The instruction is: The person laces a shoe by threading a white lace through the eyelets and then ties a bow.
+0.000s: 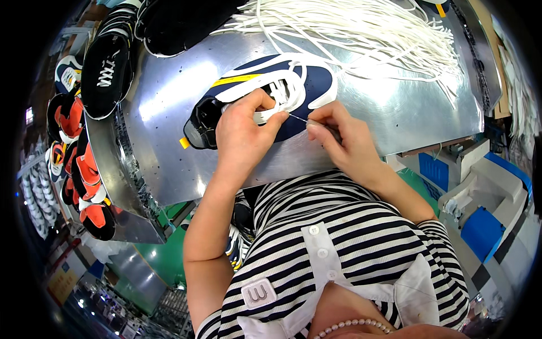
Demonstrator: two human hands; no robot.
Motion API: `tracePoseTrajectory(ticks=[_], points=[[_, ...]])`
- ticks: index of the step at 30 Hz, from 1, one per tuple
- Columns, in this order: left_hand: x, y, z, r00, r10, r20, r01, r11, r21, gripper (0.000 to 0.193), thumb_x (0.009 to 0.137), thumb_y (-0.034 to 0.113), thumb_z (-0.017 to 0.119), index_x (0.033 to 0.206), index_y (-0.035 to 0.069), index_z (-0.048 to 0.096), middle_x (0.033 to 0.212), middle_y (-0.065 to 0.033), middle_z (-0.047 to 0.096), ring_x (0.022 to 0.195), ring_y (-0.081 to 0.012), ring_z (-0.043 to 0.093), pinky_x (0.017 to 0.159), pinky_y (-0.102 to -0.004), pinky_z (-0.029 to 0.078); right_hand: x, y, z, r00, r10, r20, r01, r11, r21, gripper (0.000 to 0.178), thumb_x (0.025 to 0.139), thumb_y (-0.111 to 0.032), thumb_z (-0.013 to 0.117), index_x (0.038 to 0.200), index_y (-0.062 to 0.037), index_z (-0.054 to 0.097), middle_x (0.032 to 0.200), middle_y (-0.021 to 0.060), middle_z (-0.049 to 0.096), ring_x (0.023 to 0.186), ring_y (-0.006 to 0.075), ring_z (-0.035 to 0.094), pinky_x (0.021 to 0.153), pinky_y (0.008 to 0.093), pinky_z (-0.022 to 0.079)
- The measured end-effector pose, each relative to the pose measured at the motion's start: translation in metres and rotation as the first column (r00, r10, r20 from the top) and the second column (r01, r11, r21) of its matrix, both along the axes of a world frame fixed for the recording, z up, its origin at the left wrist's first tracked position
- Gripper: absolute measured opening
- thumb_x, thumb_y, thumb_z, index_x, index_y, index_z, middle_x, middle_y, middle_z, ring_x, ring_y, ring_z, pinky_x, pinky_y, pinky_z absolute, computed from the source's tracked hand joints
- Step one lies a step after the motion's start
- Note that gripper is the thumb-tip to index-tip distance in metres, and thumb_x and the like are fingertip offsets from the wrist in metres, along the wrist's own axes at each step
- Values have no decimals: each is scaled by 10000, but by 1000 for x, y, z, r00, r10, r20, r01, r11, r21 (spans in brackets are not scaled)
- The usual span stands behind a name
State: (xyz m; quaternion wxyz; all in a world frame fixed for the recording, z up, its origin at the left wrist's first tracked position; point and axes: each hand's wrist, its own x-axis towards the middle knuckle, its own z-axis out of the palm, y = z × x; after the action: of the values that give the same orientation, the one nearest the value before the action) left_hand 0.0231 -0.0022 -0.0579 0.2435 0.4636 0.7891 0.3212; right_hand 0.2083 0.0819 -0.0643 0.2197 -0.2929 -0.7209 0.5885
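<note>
A navy shoe upper (319,83) with white overlays and a yellow stripe lies on its side on the metal table, its dark heel opening toward the left. White lace (296,97) runs through part of its eyelets and loops over the upper. My left hand (248,127) rests on the shoe by the eyelet row, fingers closed in a pinch on the lacing edge. From the other side, my right hand (345,134) grips a thin metal hook tool (298,118). The tool's tip meets the left fingertips at the eyelets; exactly where it ends is hidden.
A large bundle of white laces (361,34) spreads over the back of the metal table (169,169). Black shoe uppers (107,73) lie at the back left. Orange and black uppers (87,169) hang beyond the left edge. Grey and blue bins (483,203) stand at the right.
</note>
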Motion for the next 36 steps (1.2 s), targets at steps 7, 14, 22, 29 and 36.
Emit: tracePoseTrajectory(ticks=[7, 14, 22, 29, 36], points=[[3, 1, 2, 997, -25, -76, 28, 999, 46, 257, 745, 224, 791, 820, 48, 619, 808, -116, 688, 768, -304, 658, 689, -389, 493, -8, 3, -12, 1000, 7, 30, -7, 1000, 10, 161, 940, -130, 630, 962, 12, 557, 754, 143, 681, 657, 283, 686, 603, 341, 516], [14, -6, -2, 971, -111, -214, 156, 966, 208, 207, 744, 109, 777, 824, 42, 598, 768, -109, 610, 710, -316, 607, 634, -403, 459, -16, -5, -14, 987, -70, 147, 30, 965, 262, 162, 932, -157, 622, 968, -22, 539, 736, 135, 670, 660, 318, 674, 580, 396, 510], [20, -19, 4, 937, -141, -319, 225, 943, 244, 171, 759, 17, 751, 857, 15, 611, 776, -122, 569, 724, -317, 558, 652, -388, 436, -5, -9, -8, 964, -6, 268, -75, 953, 294, 251, 939, -212, 609, 1074, -65, 457, 779, 135, 675, 696, 350, 674, 573, 446, 500], [22, -31, 10, 847, -200, -492, 335, 920, 205, 165, 734, -1, 744, 838, 22, 617, 758, -105, 545, 713, -297, 538, 608, -392, 436, 14, 29, 47, 995, 52, -87, -30, 969, 244, 150, 884, -99, 651, 1028, -58, 644, 835, 75, 699, 637, 233, 668, 574, 313, 529], [25, -38, -7, 766, -90, -636, 368, 873, 319, 113, 719, 51, 695, 806, 69, 626, 721, -56, 516, 728, -236, 553, 612, -343, 450, -41, 21, 25, 846, 292, 445, -517, 653, 554, 150, 821, -131, 649, 955, -67, 630, 806, 97, 686, 737, 303, 674, 598, 404, 507]])
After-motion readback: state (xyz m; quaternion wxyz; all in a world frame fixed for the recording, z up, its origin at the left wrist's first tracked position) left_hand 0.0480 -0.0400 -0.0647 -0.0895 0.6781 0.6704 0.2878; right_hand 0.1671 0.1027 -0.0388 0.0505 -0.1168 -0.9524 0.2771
